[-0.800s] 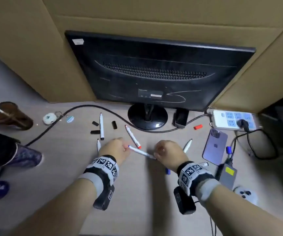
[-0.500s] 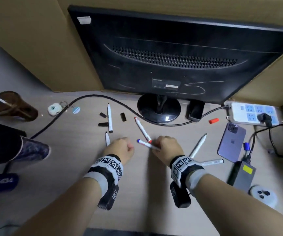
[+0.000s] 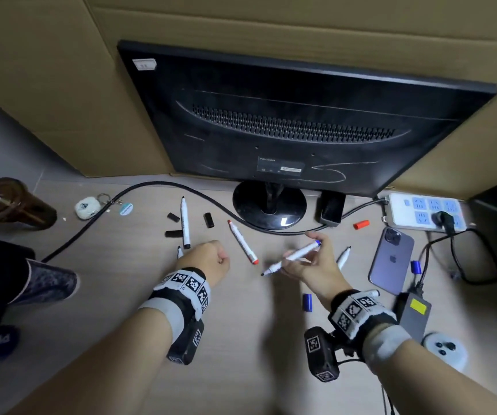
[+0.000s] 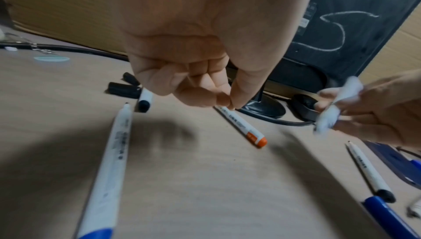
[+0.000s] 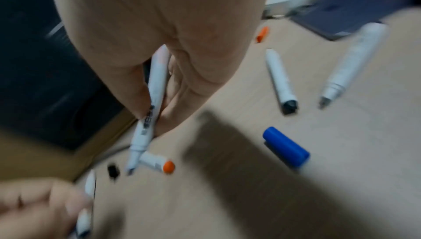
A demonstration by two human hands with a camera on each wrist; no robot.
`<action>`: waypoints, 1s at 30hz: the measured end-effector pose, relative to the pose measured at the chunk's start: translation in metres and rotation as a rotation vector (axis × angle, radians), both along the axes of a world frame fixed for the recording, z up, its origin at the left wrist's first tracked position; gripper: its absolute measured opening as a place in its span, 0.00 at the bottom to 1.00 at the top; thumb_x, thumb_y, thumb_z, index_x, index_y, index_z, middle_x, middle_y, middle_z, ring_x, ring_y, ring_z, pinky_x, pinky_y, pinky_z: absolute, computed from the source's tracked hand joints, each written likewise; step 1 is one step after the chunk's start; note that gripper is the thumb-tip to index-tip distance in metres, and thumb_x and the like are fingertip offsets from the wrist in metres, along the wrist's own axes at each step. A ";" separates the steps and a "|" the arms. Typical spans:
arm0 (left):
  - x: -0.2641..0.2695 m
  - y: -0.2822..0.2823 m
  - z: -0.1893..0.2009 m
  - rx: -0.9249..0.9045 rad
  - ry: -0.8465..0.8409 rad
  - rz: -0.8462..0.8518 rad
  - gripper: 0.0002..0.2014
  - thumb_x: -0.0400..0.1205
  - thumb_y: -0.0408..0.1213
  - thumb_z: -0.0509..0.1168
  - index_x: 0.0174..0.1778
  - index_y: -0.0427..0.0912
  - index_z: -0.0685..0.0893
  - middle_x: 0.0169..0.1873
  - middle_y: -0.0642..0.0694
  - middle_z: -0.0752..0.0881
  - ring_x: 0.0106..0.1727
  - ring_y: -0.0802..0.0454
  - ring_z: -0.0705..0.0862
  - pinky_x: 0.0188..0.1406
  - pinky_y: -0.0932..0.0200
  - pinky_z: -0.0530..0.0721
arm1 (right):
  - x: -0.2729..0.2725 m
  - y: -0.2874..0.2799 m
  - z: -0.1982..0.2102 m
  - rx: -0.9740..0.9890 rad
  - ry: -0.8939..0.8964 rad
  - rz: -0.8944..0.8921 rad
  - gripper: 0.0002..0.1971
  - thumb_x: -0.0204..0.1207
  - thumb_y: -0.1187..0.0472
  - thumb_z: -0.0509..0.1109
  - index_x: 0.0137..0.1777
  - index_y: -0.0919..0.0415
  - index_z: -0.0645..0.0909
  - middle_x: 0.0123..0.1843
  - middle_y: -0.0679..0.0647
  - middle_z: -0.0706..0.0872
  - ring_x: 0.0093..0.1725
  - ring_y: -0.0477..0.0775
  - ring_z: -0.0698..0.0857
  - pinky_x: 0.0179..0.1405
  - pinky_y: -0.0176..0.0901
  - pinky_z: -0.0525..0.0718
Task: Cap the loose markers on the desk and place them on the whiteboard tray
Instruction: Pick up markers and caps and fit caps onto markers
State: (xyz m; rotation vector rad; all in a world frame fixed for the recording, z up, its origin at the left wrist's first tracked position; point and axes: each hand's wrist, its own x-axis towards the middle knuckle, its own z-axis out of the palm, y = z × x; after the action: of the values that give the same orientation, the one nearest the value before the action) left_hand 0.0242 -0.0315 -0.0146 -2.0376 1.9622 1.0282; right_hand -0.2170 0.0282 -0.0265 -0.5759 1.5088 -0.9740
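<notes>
Markers lie scattered on the worktop (image 3: pixel 241 339), and one of them, the blue-ended marker (image 3: pixel 293 256), is up off it, pinched in the fingers of the right hand (image 3: pixel 310 262) with its uncapped tip pointing toward the left hand (image 3: pixel 208 262). The left hand is curled into a loose fist just above the worktop, thumb against fingertips; it appears to hold nothing. Five more markers show in the head view: a red marker (image 3: pixel 242 241) between the two hands, a black marker (image 3: pixel 185 223) beyond the left hand, one partly hidden under the left hand (image 3: pixel 179 251), one behind the right hand (image 3: pixel 343 256), and one mostly hidden by the right wrist (image 3: pixel 371 293). Loose caps: three black caps (image 3: pixel 208 219) near the black marker, one blue cap (image 3: pixel 307 301) just beside the right wrist, one red cap (image 3: pixel 361 224) near the power strip (image 3: pixel 402 215). A monitor (image 3: pixel 301 121) stands behind, its cable (image 3: pixel 127 190) curving across; a purple phone (image 3: pixel 390 260) lies at right.
</notes>
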 end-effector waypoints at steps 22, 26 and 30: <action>-0.131 0.048 -0.038 0.150 0.054 -0.188 0.18 0.72 0.66 0.70 0.46 0.56 0.86 0.44 0.60 0.90 0.48 0.53 0.89 0.55 0.56 0.88 | -0.098 0.072 -0.008 0.044 -0.085 -0.249 0.05 0.83 0.68 0.74 0.56 0.69 0.88 0.45 0.64 0.88 0.41 0.60 0.86 0.36 0.36 0.89; -0.158 0.065 -0.048 0.135 -0.072 -0.207 0.22 0.73 0.66 0.69 0.39 0.48 0.85 0.34 0.55 0.87 0.38 0.50 0.85 0.38 0.61 0.81 | -0.112 0.092 -0.022 0.092 0.170 -0.014 0.18 0.90 0.53 0.66 0.53 0.65 0.92 0.40 0.57 0.85 0.34 0.54 0.72 0.31 0.39 0.69; -0.168 0.073 -0.058 0.148 -0.095 -0.235 0.22 0.74 0.61 0.70 0.31 0.44 0.84 0.26 0.48 0.83 0.33 0.44 0.85 0.36 0.59 0.83 | -0.119 0.101 -0.019 0.054 0.158 -0.045 0.17 0.91 0.60 0.63 0.50 0.70 0.90 0.30 0.46 0.81 0.26 0.45 0.70 0.27 0.34 0.67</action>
State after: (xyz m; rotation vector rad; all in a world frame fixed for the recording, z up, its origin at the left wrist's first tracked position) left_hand -0.1435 0.0412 -0.0721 -1.6996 1.9564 0.9738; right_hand -0.3361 0.1295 -0.0460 -0.5942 1.6898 -0.9370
